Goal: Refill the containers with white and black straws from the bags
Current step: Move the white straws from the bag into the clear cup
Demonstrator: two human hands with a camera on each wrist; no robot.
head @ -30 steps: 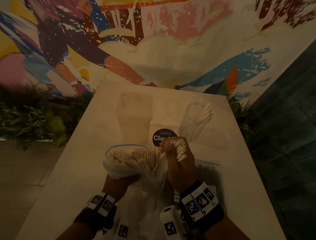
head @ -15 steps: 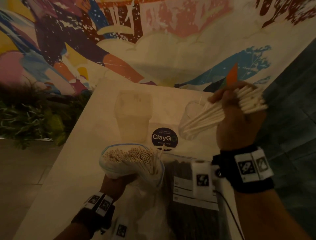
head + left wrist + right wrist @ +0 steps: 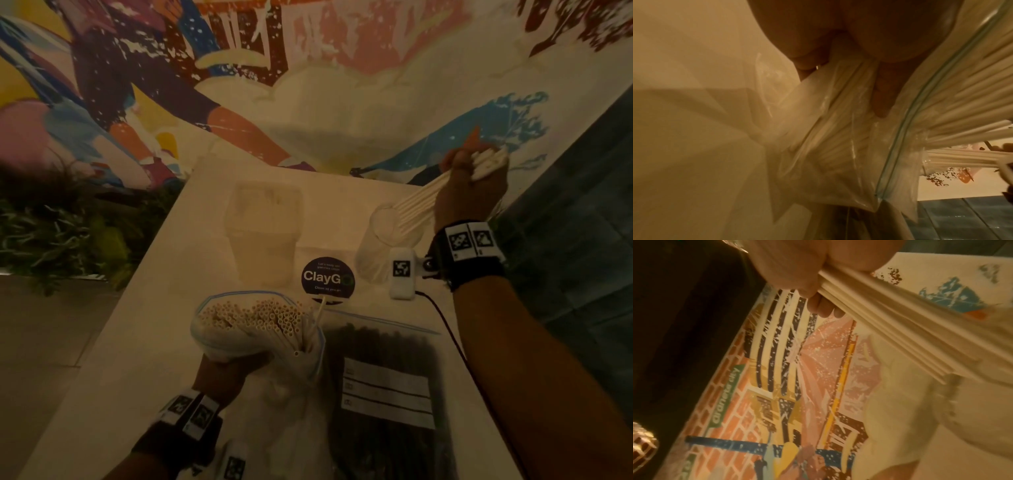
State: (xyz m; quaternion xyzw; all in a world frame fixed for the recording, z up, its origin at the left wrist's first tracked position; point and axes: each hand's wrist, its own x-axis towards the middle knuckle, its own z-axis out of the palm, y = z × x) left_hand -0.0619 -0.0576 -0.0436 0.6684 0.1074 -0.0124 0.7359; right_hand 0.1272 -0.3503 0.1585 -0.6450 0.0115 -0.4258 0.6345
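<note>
Right hand (image 3: 471,192) clenched the white straw bundle (image 3: 416,202), long axis slanting down-left, lower tips at the clear cup (image 3: 383,246) mouth. Left hand (image 3: 227,371) gripped the white-straw bag (image 3: 246,325).

A café or food-court corner: painted city mural (image 3: 308,85), planter greenery (image 3: 61,233), "ClayGo" table sticker (image 3: 327,277).
</note>
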